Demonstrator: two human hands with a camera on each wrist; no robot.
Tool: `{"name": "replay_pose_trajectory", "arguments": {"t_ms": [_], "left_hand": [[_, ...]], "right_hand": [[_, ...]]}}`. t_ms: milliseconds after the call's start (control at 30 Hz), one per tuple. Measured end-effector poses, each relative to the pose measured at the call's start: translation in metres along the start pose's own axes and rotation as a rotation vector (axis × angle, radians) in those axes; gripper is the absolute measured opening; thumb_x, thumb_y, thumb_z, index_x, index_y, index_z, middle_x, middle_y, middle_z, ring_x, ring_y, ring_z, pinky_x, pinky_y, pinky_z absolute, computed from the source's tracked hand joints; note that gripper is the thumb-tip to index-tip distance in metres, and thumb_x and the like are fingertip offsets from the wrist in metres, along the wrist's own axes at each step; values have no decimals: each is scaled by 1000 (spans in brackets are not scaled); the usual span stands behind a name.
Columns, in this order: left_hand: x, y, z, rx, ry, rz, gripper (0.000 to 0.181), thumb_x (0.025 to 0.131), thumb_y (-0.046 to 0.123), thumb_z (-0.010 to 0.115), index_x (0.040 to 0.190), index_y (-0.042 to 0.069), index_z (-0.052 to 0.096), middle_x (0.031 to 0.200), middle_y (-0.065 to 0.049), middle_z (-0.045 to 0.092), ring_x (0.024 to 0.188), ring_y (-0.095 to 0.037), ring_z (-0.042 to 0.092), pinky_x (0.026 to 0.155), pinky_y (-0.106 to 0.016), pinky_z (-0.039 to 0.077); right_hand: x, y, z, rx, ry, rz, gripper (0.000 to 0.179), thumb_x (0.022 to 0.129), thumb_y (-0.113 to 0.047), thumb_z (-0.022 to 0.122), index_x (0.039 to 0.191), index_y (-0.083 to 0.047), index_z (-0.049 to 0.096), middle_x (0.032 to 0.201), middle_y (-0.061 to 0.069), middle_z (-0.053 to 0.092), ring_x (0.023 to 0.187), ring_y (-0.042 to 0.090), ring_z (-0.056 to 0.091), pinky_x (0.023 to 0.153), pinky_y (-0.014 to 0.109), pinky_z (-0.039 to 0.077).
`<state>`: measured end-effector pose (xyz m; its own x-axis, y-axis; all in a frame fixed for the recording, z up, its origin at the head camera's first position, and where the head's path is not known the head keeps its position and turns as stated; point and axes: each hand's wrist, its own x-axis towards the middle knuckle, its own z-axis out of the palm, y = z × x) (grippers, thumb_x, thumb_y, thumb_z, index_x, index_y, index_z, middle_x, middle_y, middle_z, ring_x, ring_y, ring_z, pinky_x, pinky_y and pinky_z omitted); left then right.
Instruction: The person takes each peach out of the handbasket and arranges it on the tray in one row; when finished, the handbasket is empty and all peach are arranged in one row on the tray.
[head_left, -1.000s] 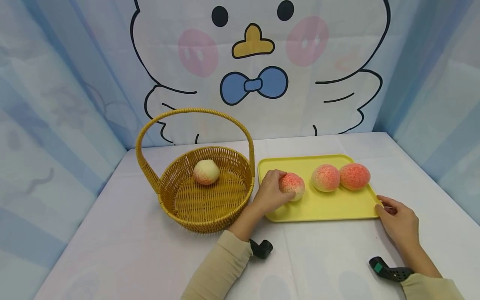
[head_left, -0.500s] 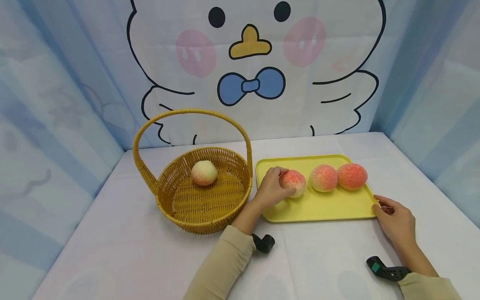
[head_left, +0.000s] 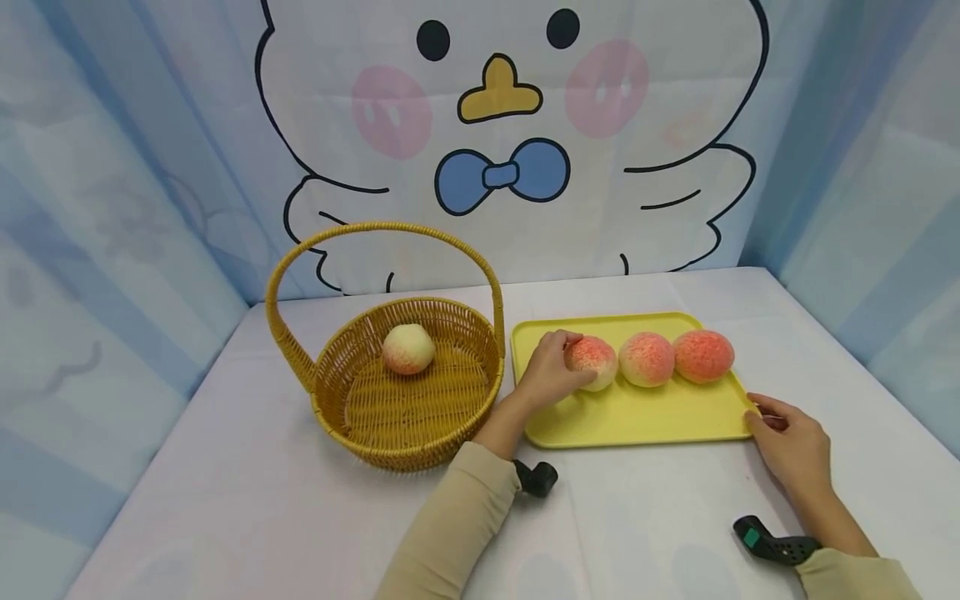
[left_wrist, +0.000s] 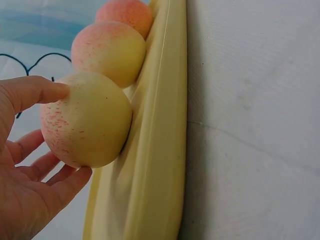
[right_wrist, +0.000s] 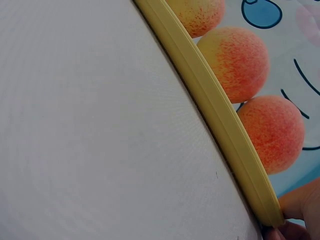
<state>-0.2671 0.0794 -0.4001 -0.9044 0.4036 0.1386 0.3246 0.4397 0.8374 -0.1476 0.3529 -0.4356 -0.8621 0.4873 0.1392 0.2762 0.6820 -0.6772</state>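
A yellow tray (head_left: 645, 423) lies on the table with a row of peaches on it. My left hand (head_left: 549, 375) holds the leftmost peach (head_left: 597, 367) between thumb and fingers. In the left wrist view, the thumb is on one side of that peach (left_wrist: 92, 125) and the fingertips are below it. Beside it sit the middle peach (head_left: 647, 360) and the redder right peach (head_left: 704, 357). At the tray's front right corner, my right hand (head_left: 797, 446) pinches the rim, seen in the right wrist view with the thumb over the tray's edge (right_wrist: 232, 140).
Left of the tray stands a wicker basket (head_left: 420, 417) with a tall arched handle (head_left: 390, 227). One paler peach (head_left: 408, 348) rests inside it. Black wrist devices are strapped to both arms. Printed curtains enclose the white table at the back and sides.
My left hand has moved slightly right with its peach, closing the gap to the middle peach. The right hand stays at the tray's corner. The head view has shifted a little.
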Motion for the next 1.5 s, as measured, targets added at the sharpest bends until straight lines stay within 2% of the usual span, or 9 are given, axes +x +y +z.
{"name": "replay_pose_trajectory", "arguments": {"t_ms": [300,467,633,733,833,933,1133,1333,1500], "left_hand": [[2,1,3,-15,-13,-1,53,80,18,71,127,6,50,120,-7,48,110,-18,46,93,-27,37],[3,0,1,-11,-11,8,54,78,18,73,126,8,50,121,-7,47,110,-18,46,91,-28,38],[-2,3,-6,11,-34,36,60,79,18,72,131,10,43,131,-10,40,118,-22,41,93,-32,38],[-8,10,-16,13,-33,89,61,80,16,71,133,10,41,134,-10,37,120,-24,39,92,-31,38],[-15,20,-29,11,-22,157,56,81,13,70,130,7,43,132,-10,39,119,-24,40,91,-29,39],[-21,27,-41,2,-16,197,50,81,10,69,126,6,46,129,-9,41,116,-22,42,92,-28,40],[-31,36,-65,2,-34,229,46,81,10,70,122,6,49,124,-7,45,115,-19,44,92,-31,41],[-43,42,-95,24,-82,243,45,82,12,69,122,7,48,125,-6,47,116,-20,45,93,-31,40],[-54,46,-121,64,-108,280,45,82,12,69,122,6,49,122,-4,50,114,-18,46,93,-32,39]], "right_hand": [[-1,2,-1,2,9,-14,38,90,-16,52,120,7,55,103,26,58,80,20,48,59,21,35],[-1,1,-1,1,10,-18,38,90,-15,52,120,8,55,102,26,58,82,24,49,59,22,35],[2,0,0,-3,1,-12,39,90,-16,52,122,7,54,103,27,57,85,27,50,59,23,36],[3,1,0,-8,-8,0,40,91,-17,51,123,6,53,104,27,56,86,28,49,60,24,36],[4,2,0,-10,-19,11,41,91,-18,51,124,6,52,106,27,56,86,28,49,60,25,35],[4,3,0,-12,-25,11,42,91,-19,50,125,7,51,106,28,55,86,29,48,60,26,34],[4,3,0,-14,-14,-12,41,91,-18,51,123,7,53,106,28,56,85,28,50,61,26,35],[3,4,1,-17,-4,-18,40,90,-17,51,123,6,54,105,28,57,83,25,49,61,26,35],[4,4,2,-15,-7,-9,40,90,-17,51,123,6,54,104,28,57,83,25,49,60,26,35]]}}
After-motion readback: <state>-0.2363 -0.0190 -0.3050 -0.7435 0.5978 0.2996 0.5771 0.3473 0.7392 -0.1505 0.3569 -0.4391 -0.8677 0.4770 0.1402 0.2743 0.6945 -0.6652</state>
